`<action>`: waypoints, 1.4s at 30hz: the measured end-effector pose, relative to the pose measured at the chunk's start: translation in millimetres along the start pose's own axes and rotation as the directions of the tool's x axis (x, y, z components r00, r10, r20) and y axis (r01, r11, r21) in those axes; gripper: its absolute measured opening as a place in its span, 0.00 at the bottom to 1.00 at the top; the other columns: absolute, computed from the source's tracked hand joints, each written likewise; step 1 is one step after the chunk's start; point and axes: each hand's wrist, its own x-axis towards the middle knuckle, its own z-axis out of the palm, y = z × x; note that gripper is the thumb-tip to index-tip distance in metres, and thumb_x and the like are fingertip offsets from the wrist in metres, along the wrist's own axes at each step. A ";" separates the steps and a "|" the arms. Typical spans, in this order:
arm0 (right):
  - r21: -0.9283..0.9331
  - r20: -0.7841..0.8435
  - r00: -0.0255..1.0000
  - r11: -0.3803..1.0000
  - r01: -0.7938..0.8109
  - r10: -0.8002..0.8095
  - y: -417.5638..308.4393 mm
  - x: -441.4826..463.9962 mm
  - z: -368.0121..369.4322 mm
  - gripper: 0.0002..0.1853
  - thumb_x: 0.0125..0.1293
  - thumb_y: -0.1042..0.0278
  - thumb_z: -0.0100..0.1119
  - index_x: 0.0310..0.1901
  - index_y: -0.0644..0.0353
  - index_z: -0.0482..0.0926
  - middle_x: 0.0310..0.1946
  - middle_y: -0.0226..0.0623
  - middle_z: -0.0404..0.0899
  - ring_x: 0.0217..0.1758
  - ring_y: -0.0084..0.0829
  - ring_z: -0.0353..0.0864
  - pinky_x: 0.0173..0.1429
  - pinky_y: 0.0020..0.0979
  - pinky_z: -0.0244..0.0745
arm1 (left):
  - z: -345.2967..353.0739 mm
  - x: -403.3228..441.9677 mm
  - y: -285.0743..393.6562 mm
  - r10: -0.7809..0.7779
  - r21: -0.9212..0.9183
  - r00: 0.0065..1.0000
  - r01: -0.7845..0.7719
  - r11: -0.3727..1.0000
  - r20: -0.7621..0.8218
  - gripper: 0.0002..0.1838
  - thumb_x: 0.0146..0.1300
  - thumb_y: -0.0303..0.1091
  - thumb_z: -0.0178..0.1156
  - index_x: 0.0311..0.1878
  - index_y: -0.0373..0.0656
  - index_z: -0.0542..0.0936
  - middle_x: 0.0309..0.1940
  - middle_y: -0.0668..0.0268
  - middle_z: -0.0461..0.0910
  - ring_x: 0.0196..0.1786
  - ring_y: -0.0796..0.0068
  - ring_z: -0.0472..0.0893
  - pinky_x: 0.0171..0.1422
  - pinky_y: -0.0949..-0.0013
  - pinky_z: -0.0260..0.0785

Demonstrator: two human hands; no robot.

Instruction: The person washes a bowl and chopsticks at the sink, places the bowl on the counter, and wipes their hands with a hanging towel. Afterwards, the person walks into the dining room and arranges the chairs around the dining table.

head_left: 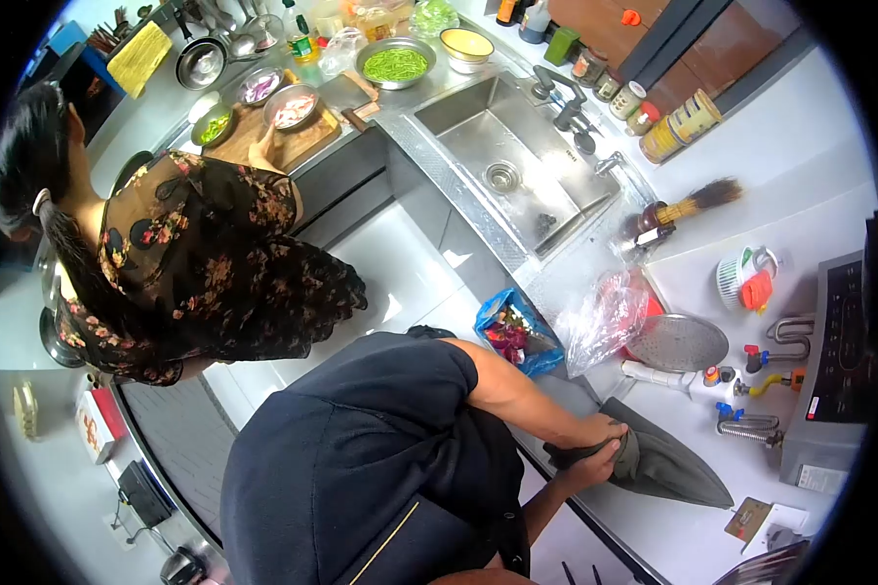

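Observation:
A dark grey-green cloth (658, 466), bunched at one end and spreading to a point at the other, hangs at the lower right. My left hand (603, 430) has its fingers closed on the bunched end. Just below it my right hand (589, 468) also grips the cloth, close against the left. A darker fold sticks out on the near side of both hands. Some fingers are hidden by the fabric, and the cloth's exact kind cannot be made out.
A co-worker in a floral dress (205, 263) stands at the counter, one hand by a bowl (291, 109) on a cutting board (229, 144). A steel sink (449, 115), a blue-lined waste bin (546, 353), a round perforated tray (678, 343) and pipe valves (722, 380) are nearby.

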 end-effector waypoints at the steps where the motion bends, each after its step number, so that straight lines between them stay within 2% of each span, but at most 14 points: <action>1: 0.001 -0.005 1.000 1.000 0.001 -0.001 2.5 -0.2 -2.1 0.24 0.69 0.54 0.45 0.50 0.72 0.70 0.49 0.48 0.72 0.47 0.41 0.75 0.54 0.38 0.68 | 1.0 0.3 1.2 0.000 0.002 1.000 0.000 1.000 0.005 0.32 0.63 0.57 0.47 0.53 0.35 0.75 0.56 0.48 0.72 0.58 0.55 0.72 0.61 0.59 0.62; 4: -0.318 -0.047 0.973 0.927 0.198 -0.224 11.5 -2.6 -17.5 0.24 0.70 0.57 0.46 0.51 0.76 0.69 0.48 0.50 0.73 0.47 0.41 0.74 0.53 0.38 0.67 | 4.3 0.8 10.8 0.081 -0.020 0.983 -0.086 0.996 -0.167 0.31 0.64 0.56 0.46 0.53 0.34 0.74 0.54 0.48 0.73 0.59 0.54 0.72 0.60 0.59 0.62; 6: -0.484 0.095 0.729 0.608 0.629 -0.678 13.4 -6.0 -29.3 0.23 0.70 0.59 0.46 0.52 0.76 0.69 0.44 0.50 0.74 0.45 0.41 0.74 0.52 0.36 0.68 | 1.4 1.7 19.7 0.162 0.154 0.954 -0.126 0.980 -0.251 0.31 0.65 0.55 0.45 0.53 0.33 0.73 0.54 0.48 0.74 0.60 0.53 0.71 0.61 0.59 0.61; 8: -0.504 0.084 0.699 0.574 0.645 -0.710 20.0 -12.9 -36.4 0.20 0.70 0.61 0.46 0.52 0.73 0.70 0.44 0.50 0.74 0.46 0.39 0.74 0.50 0.37 0.69 | -8.5 -7.0 37.9 0.163 0.180 0.973 -0.133 0.975 -0.164 0.35 0.65 0.58 0.44 0.56 0.31 0.70 0.58 0.46 0.69 0.62 0.52 0.68 0.64 0.59 0.58; 11: -0.190 -0.121 0.970 0.964 0.184 -0.209 24.0 -22.7 -36.2 0.21 0.69 0.58 0.49 0.55 0.67 0.70 0.54 0.48 0.69 0.54 0.38 0.71 0.52 0.40 0.72 | -12.1 -6.7 50.8 0.131 0.227 0.991 -0.118 0.967 -0.042 0.40 0.65 0.62 0.42 0.60 0.28 0.67 0.62 0.43 0.64 0.66 0.50 0.63 0.68 0.58 0.54; 12: -0.195 -0.139 0.969 0.965 0.177 -0.206 26.2 -22.2 -34.3 0.21 0.69 0.58 0.49 0.55 0.67 0.70 0.54 0.48 0.69 0.54 0.38 0.71 0.52 0.40 0.72 | -9.2 -4.8 52.6 0.102 0.251 0.995 -0.096 0.963 -0.009 0.42 0.64 0.64 0.41 0.60 0.27 0.67 0.63 0.42 0.63 0.66 0.49 0.63 0.69 0.58 0.53; 14: 0.376 -0.044 0.981 0.913 -0.158 0.188 47.1 -20.8 -34.8 0.26 0.68 0.52 0.49 0.60 0.62 0.64 0.57 0.46 0.67 0.55 0.38 0.71 0.49 0.41 0.74 | -6.5 9.2 37.5 0.057 0.288 0.997 -0.042 0.957 -0.043 0.41 0.64 0.63 0.40 0.59 0.28 0.68 0.61 0.42 0.65 0.64 0.49 0.65 0.67 0.58 0.54; 20: 0.543 0.098 0.950 0.784 -0.301 0.297 51.9 -28.6 -25.7 0.28 0.68 0.49 0.46 0.63 0.57 0.61 0.60 0.41 0.65 0.58 0.39 0.70 0.55 0.43 0.72 | -5.3 -1.0 33.2 -0.313 -0.087 0.947 0.319 0.944 0.078 0.43 0.64 0.66 0.38 0.63 0.31 0.64 0.62 0.50 0.66 0.64 0.59 0.66 0.69 0.62 0.54; 21: 0.564 0.057 0.950 0.775 -0.284 0.307 60.6 -23.0 -28.0 0.28 0.68 0.49 0.46 0.63 0.57 0.61 0.60 0.41 0.65 0.58 0.39 0.70 0.55 0.43 0.72 | -5.7 -12.5 39.2 -0.266 -0.337 0.916 0.362 0.869 0.299 0.41 0.65 0.65 0.38 0.62 0.32 0.66 0.61 0.52 0.68 0.63 0.61 0.67 0.68 0.62 0.56; 24: 0.833 0.342 0.931 0.419 -0.361 0.123 82.3 -9.5 -33.3 0.26 0.69 0.53 0.44 0.63 0.60 0.62 0.60 0.40 0.65 0.59 0.37 0.69 0.58 0.40 0.71 | -9.1 -7.4 18.3 -0.224 -0.536 0.815 0.532 0.655 0.535 0.32 0.70 0.56 0.36 0.58 0.36 0.70 0.56 0.57 0.74 0.58 0.62 0.73 0.66 0.60 0.62; 31: 0.918 0.201 0.979 0.355 -0.175 -0.037 99.1 14.8 -22.8 0.25 0.67 0.54 0.49 0.61 0.59 0.65 0.56 0.39 0.70 0.59 0.31 0.71 0.62 0.32 0.67 | 5.5 -29.5 -4.6 -0.230 -0.582 0.807 0.560 0.590 0.544 0.24 0.72 0.42 0.41 0.63 0.35 0.64 0.59 0.60 0.70 0.59 0.69 0.71 0.66 0.66 0.61; 34: 0.912 0.185 0.983 0.374 -0.168 -0.011 102.8 19.5 -22.1 0.25 0.67 0.53 0.48 0.60 0.59 0.65 0.56 0.38 0.71 0.58 0.31 0.71 0.61 0.31 0.67 | 13.7 -31.6 -10.0 -0.116 -0.579 0.898 0.368 0.728 0.424 0.25 0.71 0.38 0.44 0.67 0.38 0.59 0.63 0.62 0.66 0.61 0.71 0.69 0.66 0.68 0.60; 39: 0.846 0.162 0.985 0.504 -0.172 0.064 107.5 29.4 -25.1 0.25 0.68 0.53 0.47 0.60 0.60 0.65 0.55 0.38 0.71 0.57 0.31 0.72 0.60 0.31 0.69 | 6.2 -4.5 -44.3 -0.031 -0.335 0.934 0.159 0.929 0.357 0.26 0.70 0.33 0.46 0.70 0.46 0.55 0.63 0.65 0.65 0.63 0.73 0.66 0.67 0.68 0.57; 42: 0.920 0.138 0.990 0.364 -0.143 0.041 97.6 25.3 -36.3 0.25 0.68 0.52 0.46 0.59 0.60 0.66 0.55 0.38 0.72 0.56 0.31 0.73 0.58 0.30 0.70 | 7.1 -38.9 3.7 -0.104 -0.155 0.897 0.187 0.970 0.429 0.27 0.70 0.34 0.47 0.70 0.48 0.55 0.63 0.65 0.65 0.62 0.74 0.65 0.65 0.68 0.59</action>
